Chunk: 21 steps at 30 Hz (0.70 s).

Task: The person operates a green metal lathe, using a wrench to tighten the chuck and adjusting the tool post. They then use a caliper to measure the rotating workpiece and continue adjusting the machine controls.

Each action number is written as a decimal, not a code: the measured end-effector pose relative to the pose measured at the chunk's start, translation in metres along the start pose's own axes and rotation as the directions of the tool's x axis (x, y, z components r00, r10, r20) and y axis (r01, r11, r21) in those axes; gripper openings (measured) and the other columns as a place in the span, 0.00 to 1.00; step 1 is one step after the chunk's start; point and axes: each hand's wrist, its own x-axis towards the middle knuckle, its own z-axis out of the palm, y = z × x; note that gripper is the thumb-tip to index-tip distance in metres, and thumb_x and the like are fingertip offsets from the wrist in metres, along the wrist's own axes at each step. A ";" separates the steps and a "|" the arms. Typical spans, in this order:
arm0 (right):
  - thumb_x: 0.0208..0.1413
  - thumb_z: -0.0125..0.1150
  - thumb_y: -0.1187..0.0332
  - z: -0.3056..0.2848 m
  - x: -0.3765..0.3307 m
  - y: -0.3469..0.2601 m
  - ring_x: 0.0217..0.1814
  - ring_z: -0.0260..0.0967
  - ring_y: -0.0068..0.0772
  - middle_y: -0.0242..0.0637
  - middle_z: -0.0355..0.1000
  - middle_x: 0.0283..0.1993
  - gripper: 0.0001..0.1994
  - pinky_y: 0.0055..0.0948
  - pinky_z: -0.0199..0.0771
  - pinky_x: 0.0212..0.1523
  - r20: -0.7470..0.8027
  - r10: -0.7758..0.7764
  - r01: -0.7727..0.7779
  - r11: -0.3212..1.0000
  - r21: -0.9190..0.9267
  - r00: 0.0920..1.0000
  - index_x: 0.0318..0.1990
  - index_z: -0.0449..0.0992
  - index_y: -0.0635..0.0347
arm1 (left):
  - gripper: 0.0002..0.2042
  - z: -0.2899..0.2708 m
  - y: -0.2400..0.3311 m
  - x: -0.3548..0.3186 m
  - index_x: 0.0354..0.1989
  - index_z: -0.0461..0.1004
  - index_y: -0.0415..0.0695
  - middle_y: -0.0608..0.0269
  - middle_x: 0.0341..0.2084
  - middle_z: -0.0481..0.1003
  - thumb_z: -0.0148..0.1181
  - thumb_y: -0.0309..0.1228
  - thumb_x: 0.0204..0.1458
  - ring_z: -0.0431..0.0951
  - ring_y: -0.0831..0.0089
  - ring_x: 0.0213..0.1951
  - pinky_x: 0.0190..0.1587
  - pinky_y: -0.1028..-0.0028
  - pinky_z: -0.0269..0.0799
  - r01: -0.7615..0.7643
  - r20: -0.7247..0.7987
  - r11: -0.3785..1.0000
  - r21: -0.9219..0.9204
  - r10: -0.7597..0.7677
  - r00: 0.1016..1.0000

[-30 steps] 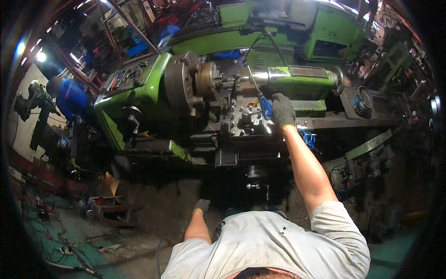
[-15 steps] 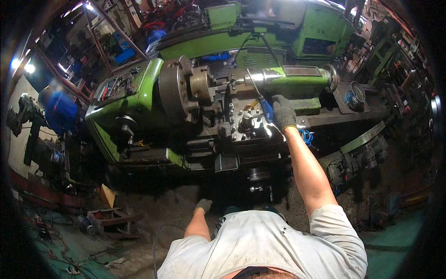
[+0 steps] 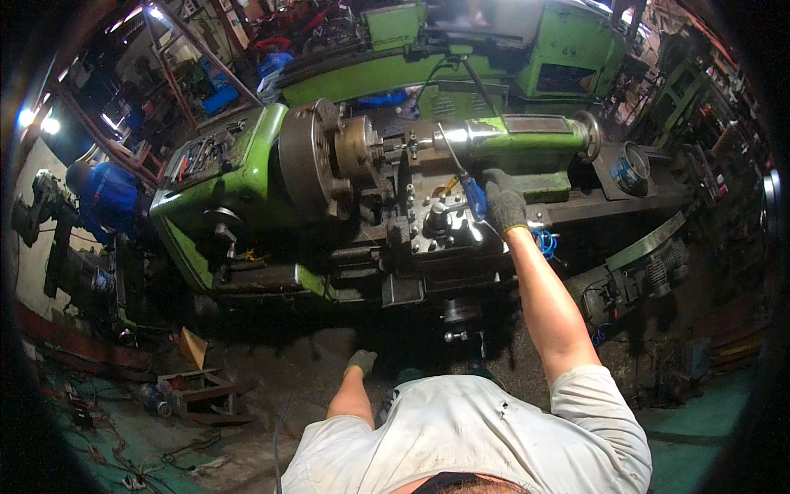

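— What do we hold now?
— Our gloved right hand point(image 3: 504, 204) grips a blue tool point(image 3: 475, 198) over the lathe point(image 3: 247, 177) carriage.
— And the left hand point(image 3: 360, 361)?
— It hangs low and holds nothing.

A single head-worn fisheye camera looks steeply down from above the person's shoulders, facing forward over the green lathe point(image 3: 247, 189). The person's pale shirt point(image 3: 469, 445) fills the lower edge, both forearms entering from there. The gloved right hand point(image 3: 504, 202) sits near the picture's centre at arm's length; the gloved left hand point(image 3: 360, 361) hangs lower, close to the body. Straight edges bend toward the dark rim. Only this one view is available, so no overlap exists
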 end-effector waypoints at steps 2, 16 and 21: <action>0.63 0.50 0.62 0.002 -0.001 0.000 0.60 0.72 0.55 0.51 0.77 0.55 0.17 0.47 0.70 0.62 -0.055 -0.034 0.035 0.999 0.016 0.998 0.53 0.78 0.56 | 0.22 0.001 -0.010 0.007 0.59 0.76 0.45 0.42 0.56 0.77 0.47 0.44 0.64 0.77 0.42 0.59 0.60 0.51 0.72 -0.085 0.020 0.991 0.100 0.083 0.996; 0.62 0.50 0.65 0.003 -0.004 -0.002 0.62 0.72 0.53 0.50 0.76 0.57 0.17 0.44 0.69 0.64 -0.052 -0.042 0.048 0.993 0.112 0.998 0.53 0.78 0.58 | 0.39 -0.043 -0.024 0.062 0.65 0.70 0.34 0.34 0.62 0.71 0.51 0.61 0.62 0.70 0.38 0.64 0.65 0.52 0.65 0.118 -0.305 0.586 -0.802 -0.571 0.762; 0.62 0.50 0.65 0.012 -0.001 0.026 0.62 0.72 0.52 0.50 0.76 0.57 0.18 0.42 0.69 0.65 -0.067 -0.188 0.188 0.982 -0.004 0.980 0.54 0.78 0.60 | 0.42 -0.070 -0.019 0.090 0.74 0.59 0.40 0.39 0.69 0.64 0.51 0.62 0.62 0.70 0.41 0.65 0.67 0.55 0.66 0.122 -0.247 0.413 -0.903 -0.729 0.638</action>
